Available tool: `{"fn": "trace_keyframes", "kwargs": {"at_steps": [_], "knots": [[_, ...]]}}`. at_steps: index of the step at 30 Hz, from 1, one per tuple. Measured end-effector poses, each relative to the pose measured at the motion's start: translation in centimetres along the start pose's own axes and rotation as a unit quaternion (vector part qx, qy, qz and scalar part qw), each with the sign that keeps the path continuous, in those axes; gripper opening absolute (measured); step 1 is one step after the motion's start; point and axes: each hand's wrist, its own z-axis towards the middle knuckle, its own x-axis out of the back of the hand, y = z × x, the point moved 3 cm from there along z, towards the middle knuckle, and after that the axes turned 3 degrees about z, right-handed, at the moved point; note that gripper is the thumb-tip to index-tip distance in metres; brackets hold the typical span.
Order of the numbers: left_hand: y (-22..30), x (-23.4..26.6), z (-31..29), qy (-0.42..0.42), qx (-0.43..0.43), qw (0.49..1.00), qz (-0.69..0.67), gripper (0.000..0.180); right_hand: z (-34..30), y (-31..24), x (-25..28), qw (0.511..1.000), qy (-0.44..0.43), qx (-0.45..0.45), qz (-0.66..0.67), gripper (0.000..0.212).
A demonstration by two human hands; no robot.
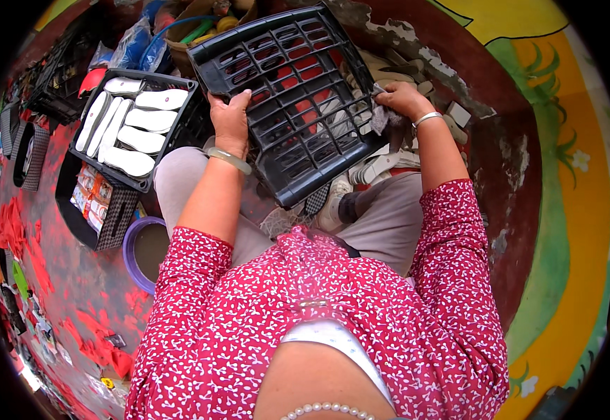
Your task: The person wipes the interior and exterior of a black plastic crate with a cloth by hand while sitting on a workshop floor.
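Observation:
A black plastic crate is tilted up in front of me, and its slatted grid lets the things behind it show through. My left hand grips its left edge, thumb on the near face and the other fingers mostly hidden. At the right edge, my right hand is closed on a grey rag, which touches the crate's side. Behind and below the crate lie loose insole-shaped pieces, pale and partly covered by it.
To the left stands another black crate packed with white insoles. Nearer are a checkered box holding small packets and a purple-rimmed basin. Blue plastic bags sit at the back left. A peeling dark red wall curves along the right.

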Motion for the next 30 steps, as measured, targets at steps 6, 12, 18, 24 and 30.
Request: {"fn": "trace_keyframes", "kwargs": {"at_steps": [6,12,18,24,30], "knots": [[-0.3,-0.2,-0.7,0.027,-0.054,0.997,0.044,0.047,-0.3,1.3,-0.8,0.999,-0.021,-0.033,0.016,0.03],[-1.2,0.3,0.1,0.045,-0.048,0.996,0.052,0.049,-2.9,1.9,-2.0,1.0,0.006,0.01,0.026,0.023],[-0.8,0.3,0.2,0.027,-0.032,0.999,0.029,0.047,-5.7,3.1,-2.3,0.997,0.05,0.018,0.056,0.027],[-0.1,-0.1,-0.2,0.022,-0.016,0.999,0.025,0.044,-5.6,3.1,-3.4,0.979,0.164,0.094,-0.074,0.024],[-0.2,0.3,-0.1,0.015,-0.021,0.999,0.045,0.044,-5.0,0.9,-2.2,0.976,0.179,0.114,0.053,0.024]]}}
